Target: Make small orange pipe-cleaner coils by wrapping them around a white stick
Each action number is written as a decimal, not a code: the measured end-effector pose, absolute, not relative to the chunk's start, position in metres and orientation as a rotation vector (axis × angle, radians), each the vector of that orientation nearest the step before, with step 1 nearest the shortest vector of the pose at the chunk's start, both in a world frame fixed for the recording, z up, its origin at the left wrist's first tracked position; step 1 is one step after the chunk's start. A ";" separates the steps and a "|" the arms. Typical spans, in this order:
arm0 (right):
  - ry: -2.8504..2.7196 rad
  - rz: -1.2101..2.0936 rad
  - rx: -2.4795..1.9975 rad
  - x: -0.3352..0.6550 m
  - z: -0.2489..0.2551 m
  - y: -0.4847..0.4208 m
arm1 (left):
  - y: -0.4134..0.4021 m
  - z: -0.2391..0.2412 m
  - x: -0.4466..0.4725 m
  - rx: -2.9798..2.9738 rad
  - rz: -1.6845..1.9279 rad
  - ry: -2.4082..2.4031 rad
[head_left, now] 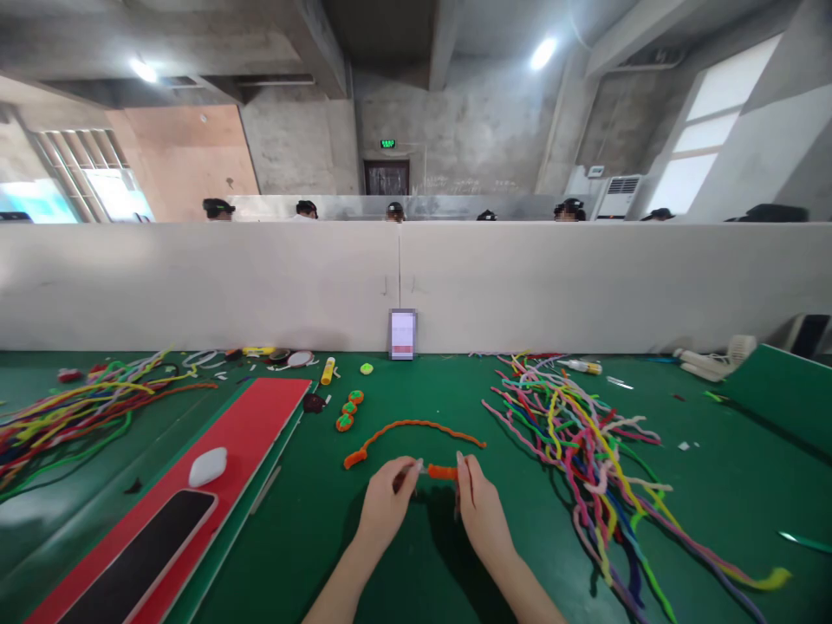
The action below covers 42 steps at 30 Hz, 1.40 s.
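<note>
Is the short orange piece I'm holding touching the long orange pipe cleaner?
Apart: head view shows green mat between short orange piece and long orange pipe cleaner.

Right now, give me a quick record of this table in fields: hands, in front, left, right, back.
Hands: left hand and right hand hold a short orange piece between their fingertips.
In front: long orange pipe cleaner, curved, on the table.
Left: red board with a white lump; left pile beyond.
Right: right pile, mixed colours.
Back: phone standing at the partition.
</note>
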State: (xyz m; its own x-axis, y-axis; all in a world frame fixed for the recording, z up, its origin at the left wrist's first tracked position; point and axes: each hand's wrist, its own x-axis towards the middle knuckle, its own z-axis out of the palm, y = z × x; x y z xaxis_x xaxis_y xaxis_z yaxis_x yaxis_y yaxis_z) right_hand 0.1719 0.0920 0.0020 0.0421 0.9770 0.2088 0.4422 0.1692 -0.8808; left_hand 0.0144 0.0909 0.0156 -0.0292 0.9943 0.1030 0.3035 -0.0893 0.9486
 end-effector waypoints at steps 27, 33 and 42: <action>-0.913 1.537 -0.987 0.162 0.016 0.086 | 0.065 0.002 0.059 1.349 0.996 1.227; -0.986 1.525 -1.044 0.158 0.005 0.088 | 0.065 0.001 0.057 1.336 1.000 1.244; -0.913 1.721 -1.030 0.157 0.015 0.083 | 0.064 -0.003 0.060 1.236 0.987 1.268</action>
